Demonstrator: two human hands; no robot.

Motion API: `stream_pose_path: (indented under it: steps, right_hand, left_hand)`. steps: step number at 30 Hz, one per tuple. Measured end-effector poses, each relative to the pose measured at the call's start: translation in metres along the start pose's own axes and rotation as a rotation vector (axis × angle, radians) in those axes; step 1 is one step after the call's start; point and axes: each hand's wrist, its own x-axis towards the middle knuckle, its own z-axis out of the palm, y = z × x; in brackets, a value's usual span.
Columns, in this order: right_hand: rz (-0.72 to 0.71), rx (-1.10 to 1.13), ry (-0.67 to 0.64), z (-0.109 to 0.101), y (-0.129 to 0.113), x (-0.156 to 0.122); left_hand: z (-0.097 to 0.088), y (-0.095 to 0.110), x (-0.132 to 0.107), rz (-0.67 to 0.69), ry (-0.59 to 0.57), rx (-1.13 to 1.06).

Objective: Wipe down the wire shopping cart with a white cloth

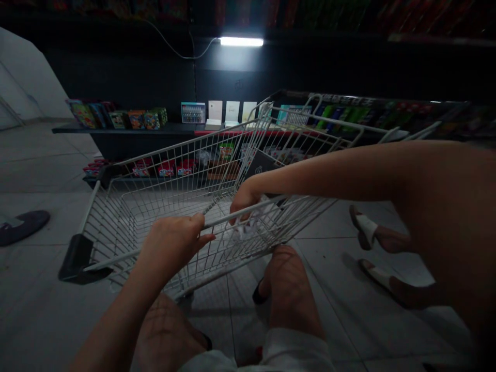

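A white wire shopping cart (127,206) stands tilted in front of me on the tiled floor. My left hand (174,242) is closed round its handle bar (220,219), left of the middle. My right hand (243,199) reaches in from the right and curls its fingers over the same bar further along. Something white and crumpled (251,222) shows just below those fingers; I cannot tell what it is. The basket looks bare inside. My knees (289,289) are bent close behind the cart.
A dark shelf (127,130) with coloured boxes and cards runs across the back under a strip light (241,41). Another person's feet in white sandals (366,227) stand at the right. A dark shoe (23,225) lies at the left on grey floor tiles.
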Motion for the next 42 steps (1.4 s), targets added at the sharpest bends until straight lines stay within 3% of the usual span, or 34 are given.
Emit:
stream_pose_path:
  steps: [2, 5, 7, 8, 10, 13, 18, 21, 24, 29, 32, 34, 36, 42]
  right_hand:
    - [0.083, -0.149, -0.25, -0.018, -0.022, -0.007]
    - [0.243, -0.451, -0.728, -0.066, -0.057, -0.015]
    - [0.26, -0.579, -0.93, -0.095, -0.069, -0.019]
    - [0.234, -0.62, -0.971, -0.104, -0.07, -0.021]
    - [0.148, -0.679, -0.943, -0.108, -0.067, -0.029]
    - [-0.045, -0.687, -0.822, -0.079, -0.06, -0.049]
    - [-0.695, -0.676, -0.81, -0.013, -0.064, -0.079]
    - [-0.856, -0.705, -0.761, -0.016, -0.06, -0.08]
    - [-0.787, -0.765, -0.682, -0.061, -0.048, -0.071]
    - [-0.252, -0.785, -0.456, -0.171, -0.029, -0.057]
    - [-0.012, -0.821, -0.341, -0.213, -0.025, -0.049]
    - [0.09, -0.83, -0.359, -0.222, -0.025, -0.043]
    - [0.098, -0.803, -0.42, -0.216, -0.026, -0.038]
    - [-0.098, -0.829, -0.57, -0.161, -0.035, -0.042]
  left_hand:
    - [0.002, -0.002, 0.0, -0.014, -0.01, 0.013]
    - [0.005, -0.007, 0.0, -0.026, -0.015, 0.04]
    - [0.007, -0.01, 0.001, -0.027, -0.016, 0.056]
    - [0.007, -0.011, 0.002, -0.028, -0.015, 0.06]
    - [0.006, -0.012, 0.003, -0.027, -0.02, 0.055]
    - [0.002, -0.012, 0.004, -0.028, -0.045, 0.027]
    - [0.0, -0.013, 0.003, -0.082, -0.058, -0.003]
    - [0.002, -0.017, 0.001, -0.082, -0.074, -0.013]
    - [0.003, -0.022, -0.002, -0.094, -0.08, -0.005]
    - [-0.003, -0.025, -0.007, -0.119, -0.097, -0.015]
    - [-0.007, -0.026, -0.008, -0.134, -0.116, -0.037]
    - [-0.009, -0.025, -0.008, -0.15, -0.143, -0.04]
    - [-0.01, -0.025, -0.008, -0.165, -0.161, -0.037]
    - [-0.011, -0.029, -0.011, -0.185, -0.166, -0.111]
